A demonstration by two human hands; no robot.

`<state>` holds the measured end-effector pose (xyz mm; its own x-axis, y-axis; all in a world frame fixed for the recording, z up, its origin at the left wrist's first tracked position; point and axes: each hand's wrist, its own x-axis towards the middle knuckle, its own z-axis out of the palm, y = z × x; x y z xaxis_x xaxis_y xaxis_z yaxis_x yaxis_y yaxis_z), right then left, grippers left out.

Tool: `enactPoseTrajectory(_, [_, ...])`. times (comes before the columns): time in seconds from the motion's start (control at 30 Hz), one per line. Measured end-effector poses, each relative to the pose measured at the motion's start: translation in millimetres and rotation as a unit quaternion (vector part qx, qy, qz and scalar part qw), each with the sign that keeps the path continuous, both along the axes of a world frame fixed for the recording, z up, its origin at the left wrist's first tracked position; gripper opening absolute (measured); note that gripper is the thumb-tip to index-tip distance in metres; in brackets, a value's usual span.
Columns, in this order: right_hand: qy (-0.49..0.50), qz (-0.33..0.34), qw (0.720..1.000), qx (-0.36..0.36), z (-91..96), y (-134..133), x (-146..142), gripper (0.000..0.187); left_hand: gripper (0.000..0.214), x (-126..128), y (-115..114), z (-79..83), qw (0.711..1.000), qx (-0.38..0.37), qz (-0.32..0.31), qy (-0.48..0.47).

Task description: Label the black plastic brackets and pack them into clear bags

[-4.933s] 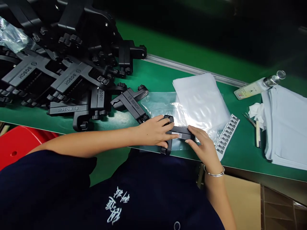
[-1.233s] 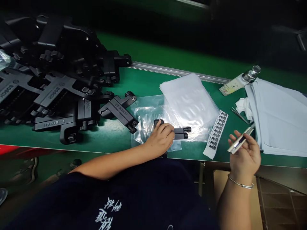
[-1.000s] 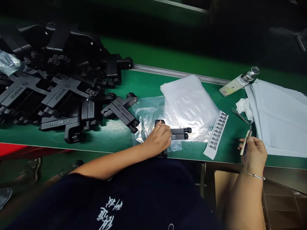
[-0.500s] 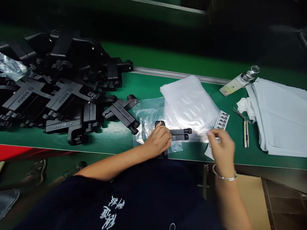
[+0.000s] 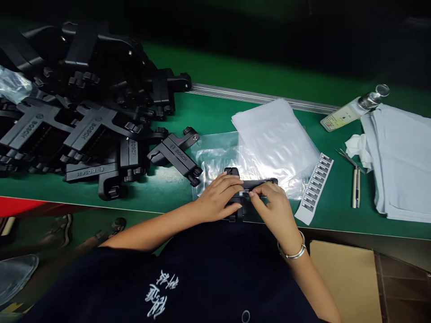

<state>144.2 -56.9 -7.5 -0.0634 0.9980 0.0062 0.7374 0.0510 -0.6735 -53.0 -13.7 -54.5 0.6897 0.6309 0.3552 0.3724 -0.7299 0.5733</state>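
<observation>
Left hand (image 5: pixel 218 197) curled over black bracket (image 5: pixel 261 182), pinning it on clear bag (image 5: pixel 215 154) at near edge of bench (image 5: pixel 161 190). Right hand (image 5: pixel 273 210) pinches small label (image 5: pixel 245 194) against bracket bar, fingertips closed. Step in hand looks like sticking label on. Next move calls for flat, even press with bracket held steady. Label strip (image 5: pixel 316 186) lies just to right, bracket pile (image 5: pixel 84 121) at far left.

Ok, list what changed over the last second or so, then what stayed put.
The right hand put down the slim tool it held, leaving it on the green mat by the grey sheets, swung left past the label strip, and now has fingertips on the black bracket. The left hand stayed on that bracket; the pile of black parts and clear bags did not move.
</observation>
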Motion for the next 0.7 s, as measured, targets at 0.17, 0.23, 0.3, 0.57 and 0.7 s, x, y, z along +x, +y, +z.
enactPoseTrajectory(0.17, [0.057, -0.062, 0.990, 0.114, 2.1, -11, -2, 0.010, 0.046, -14, 5, -4.9, 0.999, -0.025, -0.002, 0.037])
enactPoseTrajectory(0.23, [0.093, -0.107, 0.985, 0.096, -1.6, -12, -1, 0.010, 0.045, -14, 6, -6.1, 1.000, -0.016, -0.007, 0.026])
enactPoseTrajectory(0.3, [0.111, -0.119, 0.986, 0.047, -8.9, -10, -2, 0.013, 0.041, -14, 6, -6.4, 1.000, -0.008, -0.014, 0.015])
enactPoseTrajectory(0.57, [0.124, -0.123, 0.985, 0.017, -26.4, -2, -7, 0.015, 0.034, -15, 6, -7.7, 1.000, 0.012, -0.012, 0.005])
enactPoseTrajectory(0.7, [0.126, -0.121, 0.985, 0.007, -24.3, -3, -7, 0.014, 0.032, -15, 6, -8.2, 1.000, 0.008, -0.008, 0.008])
